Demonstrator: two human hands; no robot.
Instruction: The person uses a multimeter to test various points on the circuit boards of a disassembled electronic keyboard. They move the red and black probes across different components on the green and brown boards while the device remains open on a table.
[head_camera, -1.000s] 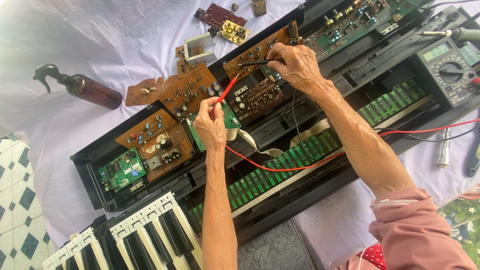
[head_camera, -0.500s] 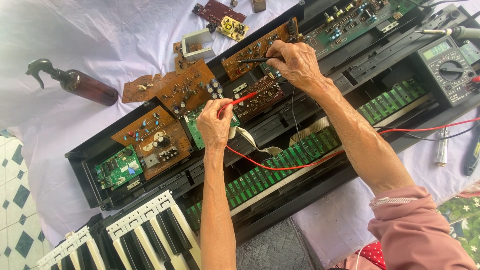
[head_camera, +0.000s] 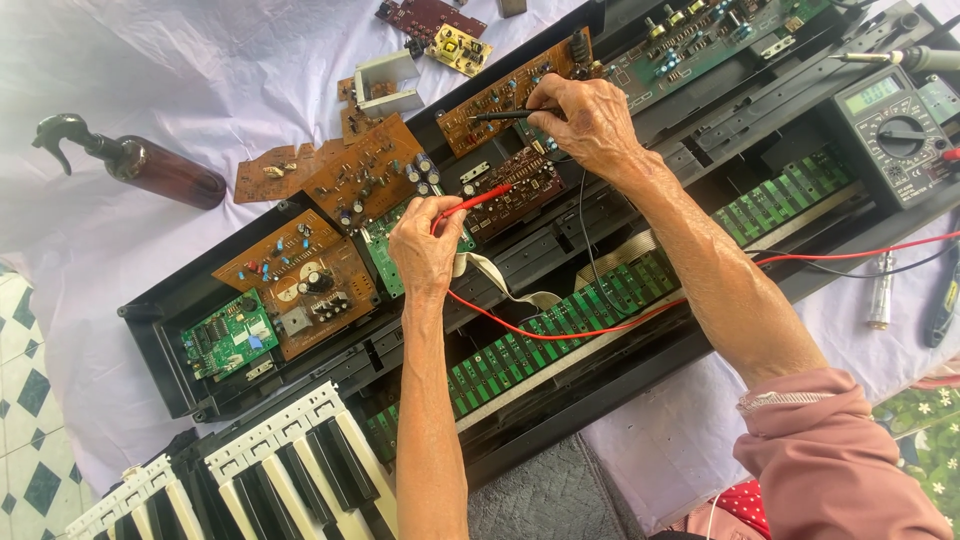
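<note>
Starting nearest, the loose keyboard keys (head_camera: 250, 470) lie beside the opened black case (head_camera: 560, 420). The left hand (head_camera: 425, 245) is closed on the red probe (head_camera: 475, 200), tip angled onto the dark brown circuit board (head_camera: 510, 190). Farther on, the right hand (head_camera: 585, 120) pinches the black probe (head_camera: 500, 116) against an orange-brown board (head_camera: 500, 95), so both tips touch solder points. The multimeter (head_camera: 890, 135) sits right, display up.
</note>
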